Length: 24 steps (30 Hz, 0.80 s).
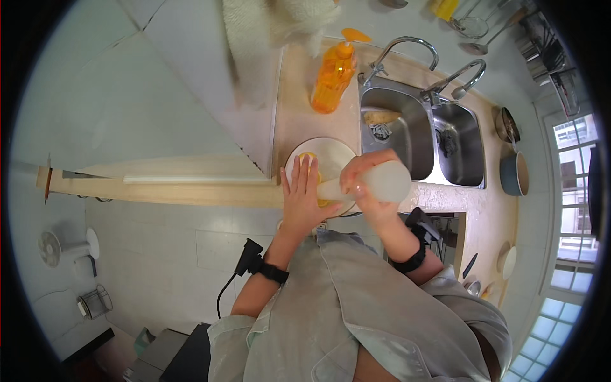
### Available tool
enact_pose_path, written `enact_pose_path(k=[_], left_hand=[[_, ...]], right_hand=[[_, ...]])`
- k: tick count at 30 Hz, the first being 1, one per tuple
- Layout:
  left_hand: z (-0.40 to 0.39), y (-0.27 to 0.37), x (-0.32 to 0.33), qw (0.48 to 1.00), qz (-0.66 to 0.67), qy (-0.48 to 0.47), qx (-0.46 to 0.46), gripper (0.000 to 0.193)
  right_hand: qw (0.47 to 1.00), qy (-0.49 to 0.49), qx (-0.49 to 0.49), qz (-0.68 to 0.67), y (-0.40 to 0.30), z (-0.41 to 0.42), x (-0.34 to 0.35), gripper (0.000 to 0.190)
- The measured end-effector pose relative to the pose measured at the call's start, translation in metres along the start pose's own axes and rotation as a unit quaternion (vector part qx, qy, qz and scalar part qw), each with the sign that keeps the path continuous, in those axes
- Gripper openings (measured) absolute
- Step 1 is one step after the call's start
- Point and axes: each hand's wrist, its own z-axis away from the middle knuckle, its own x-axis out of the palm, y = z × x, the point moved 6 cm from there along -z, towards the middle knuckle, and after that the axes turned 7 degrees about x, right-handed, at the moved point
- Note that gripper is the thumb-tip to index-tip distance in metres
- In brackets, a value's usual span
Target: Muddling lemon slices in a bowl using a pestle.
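My right hand (368, 184) is closed around a white bottle-shaped object (390, 181) with a rounded end, its narrow part reaching left over a white plate (321, 146). My left hand (302, 191) lies spread, palm down, at the plate's left part. Yellow pieces (308, 155) show under and beside its fingers; what they are cannot be told. The tip of the white object lies close to the left hand and the yellow pieces. An orange pump bottle (330, 79) stands on the counter behind the plate.
To the right is a steel double sink (396, 95) with two chrome faucets (415, 39); a pale root vegetable (382, 117) lies in its left basin. A blue-grey pot (510, 174) and a knife (470, 265) lie farther right. A white towel (267, 28) hangs above.
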Motion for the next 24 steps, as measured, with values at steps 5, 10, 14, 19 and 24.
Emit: enact_pose_path(k=[5,10,14,19,24], left_hand=[[-0.001,-0.003,0.007,0.999,-0.041,0.004,0.007,0.1],[0.0,-0.007,0.005,0.999,-0.019,0.037,0.017,0.096],[0.021,-0.026,0.003,0.986,0.108,0.099,-0.074,0.076],[0.036,-0.047,0.018,0.931,0.263,0.118,-0.226,0.064],[0.03,-0.046,0.018,0.925,0.294,0.123,-0.209,0.062]], right_hand=[[0.997,0.056,0.037,-0.04,0.02,-0.002,-0.009,0.022],[0.998,0.05,0.043,0.014,0.022,-0.023,-0.01,0.019],[0.999,-0.034,0.034,0.007,-0.008,-0.043,0.007,0.016],[0.993,-0.094,-0.023,0.064,0.023,-0.039,0.016,0.023],[0.998,-0.024,0.053,-0.015,0.043,-0.029,0.009,0.02]])
